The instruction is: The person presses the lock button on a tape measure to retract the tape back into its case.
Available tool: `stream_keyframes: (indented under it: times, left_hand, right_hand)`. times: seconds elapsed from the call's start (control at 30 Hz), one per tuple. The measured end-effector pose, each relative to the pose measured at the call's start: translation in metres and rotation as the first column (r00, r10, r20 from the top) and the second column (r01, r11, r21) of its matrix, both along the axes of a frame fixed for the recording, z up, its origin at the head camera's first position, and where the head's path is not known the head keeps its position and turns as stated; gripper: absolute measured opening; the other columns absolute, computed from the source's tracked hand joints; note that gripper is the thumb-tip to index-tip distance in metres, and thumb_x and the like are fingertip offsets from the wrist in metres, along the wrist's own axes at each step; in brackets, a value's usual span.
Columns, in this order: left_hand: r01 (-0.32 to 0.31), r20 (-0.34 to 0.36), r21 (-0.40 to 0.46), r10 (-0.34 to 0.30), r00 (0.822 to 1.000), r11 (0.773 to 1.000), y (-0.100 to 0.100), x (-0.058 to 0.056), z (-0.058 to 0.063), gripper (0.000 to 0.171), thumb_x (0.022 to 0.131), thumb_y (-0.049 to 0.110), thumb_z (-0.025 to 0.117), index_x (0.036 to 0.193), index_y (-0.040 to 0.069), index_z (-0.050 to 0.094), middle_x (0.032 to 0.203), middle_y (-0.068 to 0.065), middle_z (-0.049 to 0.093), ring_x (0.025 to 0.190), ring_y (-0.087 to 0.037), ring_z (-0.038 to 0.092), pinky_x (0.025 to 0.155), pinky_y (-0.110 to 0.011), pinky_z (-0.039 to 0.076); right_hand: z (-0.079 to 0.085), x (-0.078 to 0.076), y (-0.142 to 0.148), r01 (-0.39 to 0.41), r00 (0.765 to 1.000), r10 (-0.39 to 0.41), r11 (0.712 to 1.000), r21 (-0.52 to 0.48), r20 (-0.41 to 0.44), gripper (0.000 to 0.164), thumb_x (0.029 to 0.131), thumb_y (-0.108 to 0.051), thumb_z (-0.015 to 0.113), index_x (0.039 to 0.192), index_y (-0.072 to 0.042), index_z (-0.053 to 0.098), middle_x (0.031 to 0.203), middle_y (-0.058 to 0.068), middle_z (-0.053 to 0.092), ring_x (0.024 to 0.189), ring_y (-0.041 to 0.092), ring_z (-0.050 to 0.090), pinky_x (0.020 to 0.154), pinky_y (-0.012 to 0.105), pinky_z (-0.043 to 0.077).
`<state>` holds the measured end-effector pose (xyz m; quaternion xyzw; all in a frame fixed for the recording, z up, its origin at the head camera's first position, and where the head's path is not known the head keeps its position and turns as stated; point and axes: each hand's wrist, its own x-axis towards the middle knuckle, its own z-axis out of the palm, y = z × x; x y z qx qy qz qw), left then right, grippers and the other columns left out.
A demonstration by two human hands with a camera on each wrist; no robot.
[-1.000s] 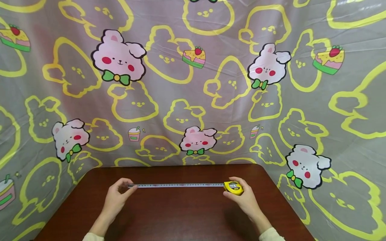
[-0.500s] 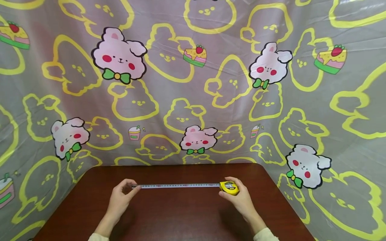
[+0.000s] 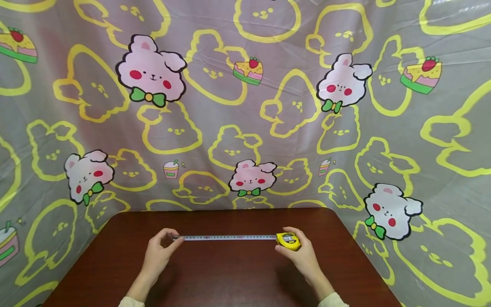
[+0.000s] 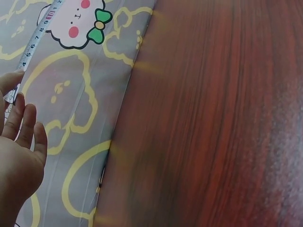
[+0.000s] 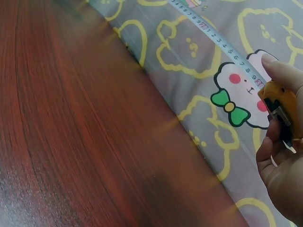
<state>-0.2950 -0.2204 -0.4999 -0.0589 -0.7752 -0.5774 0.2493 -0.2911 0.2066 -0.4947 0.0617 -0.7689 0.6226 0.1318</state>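
A yellow tape measure (image 3: 289,241) is gripped by my right hand (image 3: 305,256), thumb on the near side and fingers over the far side. Its white blade (image 3: 230,237) runs straight and level to the left across the head view. At the blade's free end, my left hand (image 3: 156,256) pinches the tip between thumb and fingers. In the left wrist view the blade (image 4: 34,40) shows its numbers beyond the fingertips. The right wrist view shows the case's yellow-orange side and dark clip (image 5: 280,116), partly covered by the hand.
Both hands are raised over a dark reddish-brown wooden table (image 3: 230,277) with rounded far corners. A grey curtain (image 3: 284,140) printed with rabbits, cakes and cups hangs behind the table and along both sides.
The visible blade has grown shorter as both hands moved toward each other: my left hand went right, and my right hand went left with the tape measure.
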Motion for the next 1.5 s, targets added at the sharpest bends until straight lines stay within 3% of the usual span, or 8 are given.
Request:
stream_keyframes:
  times: [0.73, 1.23, 1.37, 1.5]
  left_hand:
    - [0.049, -0.012, 0.028, -0.049, 0.999, 0.998, 0.019, -0.003, -0.001, 0.017, 0.088, 0.009, 0.084, 0.095, 0.006, 0.069, 0.09, -0.006, 0.067, 0.083, -0.015, 0.059, 0.073, -0.028, 0.048]
    - [0.044, -0.037, 0.065, -0.041, 0.998, 0.997, 0.03, -0.003, -0.005, 0.017, 0.086, 0.002, 0.084, 0.095, 0.004, 0.069, 0.088, -0.009, 0.067, 0.081, -0.014, 0.06, 0.072, -0.026, 0.048]
    - [0.028, -0.051, 0.064, -0.025, 0.998, 0.998, 0.036, 0.001, 0.001, 0.017, 0.086, -0.004, 0.082, 0.095, -0.001, 0.068, 0.088, -0.013, 0.067, 0.08, -0.014, 0.059, 0.071, -0.026, 0.049]
    - [0.027, -0.058, 0.083, -0.023, 0.998, 0.996, 0.043, 0.012, 0.015, 0.016, 0.085, -0.009, 0.079, 0.094, -0.005, 0.066, 0.088, -0.016, 0.066, 0.078, -0.014, 0.059, 0.069, -0.024, 0.049]
  right_hand:
    - [-0.01, -0.002, -0.017, -0.015, 1.0, 0.015, 1.0, -0.027, 0.0, 0.062, 0.076, -0.016, 0.094, 0.13, -0.021, 0.065, 0.122, 0.01, 0.06, 0.101, 0.03, 0.059, 0.08, 0.03, 0.055]
    - [-0.008, 0.0, -0.025, -0.023, 0.999, 0.023, 0.999, -0.036, -0.022, 0.059, 0.078, -0.016, 0.093, 0.13, -0.017, 0.065, 0.123, 0.011, 0.06, 0.102, 0.029, 0.058, 0.079, 0.03, 0.056]
    - [-0.009, 0.001, -0.027, -0.022, 0.999, 0.021, 0.999, -0.043, -0.034, 0.058, 0.078, -0.015, 0.092, 0.129, -0.016, 0.066, 0.122, 0.011, 0.059, 0.101, 0.029, 0.058, 0.078, 0.03, 0.056]
    - [-0.011, 0.001, -0.029, -0.027, 0.999, 0.025, 0.999, -0.035, -0.04, 0.058, 0.078, -0.015, 0.092, 0.129, -0.016, 0.066, 0.122, 0.01, 0.059, 0.1, 0.028, 0.059, 0.077, 0.029, 0.056]
